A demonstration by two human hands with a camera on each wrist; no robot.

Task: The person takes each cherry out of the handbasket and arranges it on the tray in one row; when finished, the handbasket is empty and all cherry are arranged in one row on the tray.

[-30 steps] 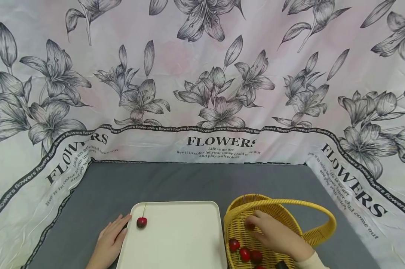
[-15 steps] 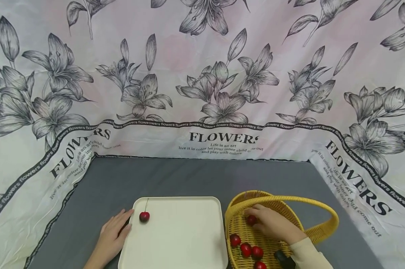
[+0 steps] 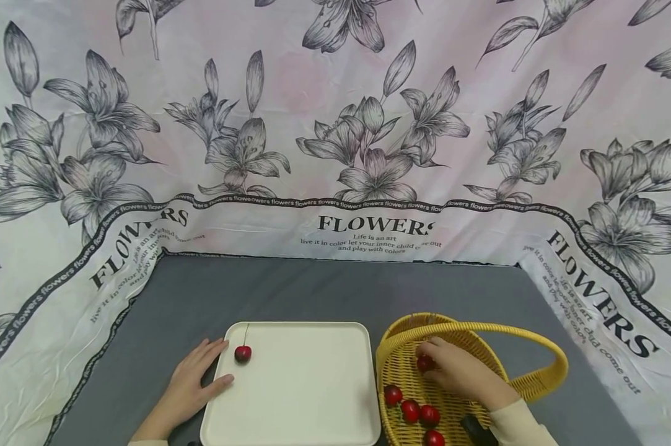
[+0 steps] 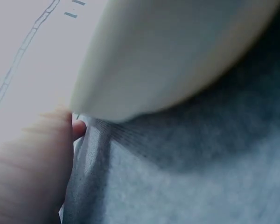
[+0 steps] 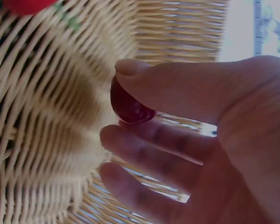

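Observation:
My right hand [image 3: 460,375] is inside the yellow woven basket [image 3: 392,337], pinching a dark red cherry [image 3: 425,363]. In the right wrist view the thumb presses this cherry [image 5: 128,102] from one side, and the other fingers curl below. My left hand [image 3: 187,385] lies at the left edge of the cream tray [image 3: 298,387], fingers extended and thumb over the rim. A single cherry [image 3: 243,354] with its stem pointing away rests near the tray's far left corner. In the left wrist view, the tray [image 4: 144,60] is blurred beside part of the hand [image 4: 28,172].
Several more cherries [image 3: 410,411] lie in the basket's near left part. The basket's handle [image 3: 552,356] arches over to the right. A dark strap-like object [image 3: 474,427] sits at the right wrist. Grey cloth [image 3: 313,288] covers the table, with a flower-printed curtain [image 3: 368,155] behind and at both sides.
The right fingers have closed on the cherry and lifted slightly within the basket. The left thumb has spread onto the tray's rim. The whole view has shifted slightly.

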